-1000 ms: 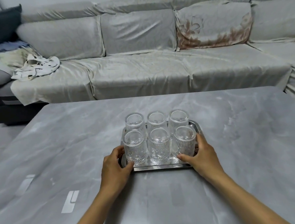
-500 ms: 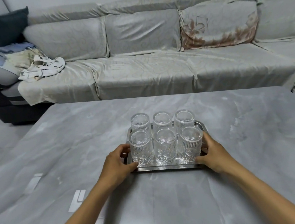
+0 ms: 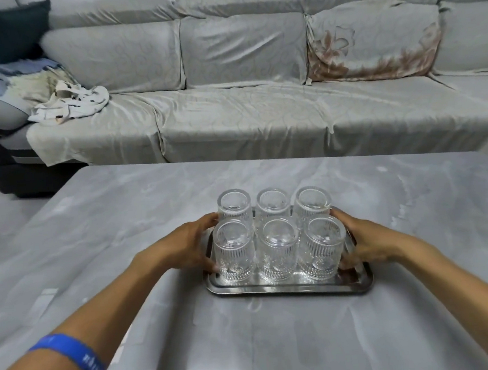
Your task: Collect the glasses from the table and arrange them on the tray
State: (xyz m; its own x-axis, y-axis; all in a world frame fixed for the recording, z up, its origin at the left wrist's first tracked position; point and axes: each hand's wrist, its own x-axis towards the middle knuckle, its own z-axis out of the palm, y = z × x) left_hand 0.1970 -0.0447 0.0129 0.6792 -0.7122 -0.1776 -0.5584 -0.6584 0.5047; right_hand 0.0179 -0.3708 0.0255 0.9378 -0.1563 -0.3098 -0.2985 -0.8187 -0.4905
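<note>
Several clear ribbed glasses [image 3: 278, 249] stand upside down in two rows on a steel tray [image 3: 287, 288] in the middle of the grey marble table [image 3: 122, 225]. My left hand [image 3: 186, 244] grips the tray's left side, fingers against the left glasses. On the right side, my right hand [image 3: 365, 242] holds the tray's edge, thumb near the front right glass. The tray looks slightly raised at the far end; whether it is off the table I cannot tell.
A long grey covered sofa [image 3: 259, 109] runs behind the table's far edge. Crumpled cloth [image 3: 67, 104] and a dark cushion [image 3: 17, 30] lie at its left end. A blue band [image 3: 75, 359] circles my left forearm.
Both hands have slid from the tray's near corners to its left and right sides. The tray with the glasses now looks nearer to me.
</note>
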